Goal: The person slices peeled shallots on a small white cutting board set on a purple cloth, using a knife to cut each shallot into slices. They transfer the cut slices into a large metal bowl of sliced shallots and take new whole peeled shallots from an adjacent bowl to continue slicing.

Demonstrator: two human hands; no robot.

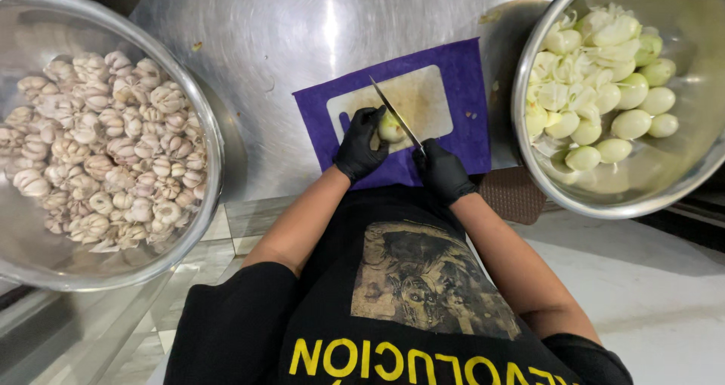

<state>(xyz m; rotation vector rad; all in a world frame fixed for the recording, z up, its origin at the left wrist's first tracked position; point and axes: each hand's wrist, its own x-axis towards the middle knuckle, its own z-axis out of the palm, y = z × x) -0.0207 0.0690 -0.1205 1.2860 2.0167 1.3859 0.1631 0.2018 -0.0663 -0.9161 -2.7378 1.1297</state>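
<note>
left hand: I see it gloved, fingers curled on the onion
right hand: closed on the knife, handle hidden
onion: on the board, blade at it, possibly touching
bowls: unpeeled left, peeled right

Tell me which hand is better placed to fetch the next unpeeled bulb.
Left, probably. The left hand only steadies the pale bulb on the purple board, and the bowl of unpeeled bulbs lies on its side. The right hand holds the knife, across from that bowl.
</note>
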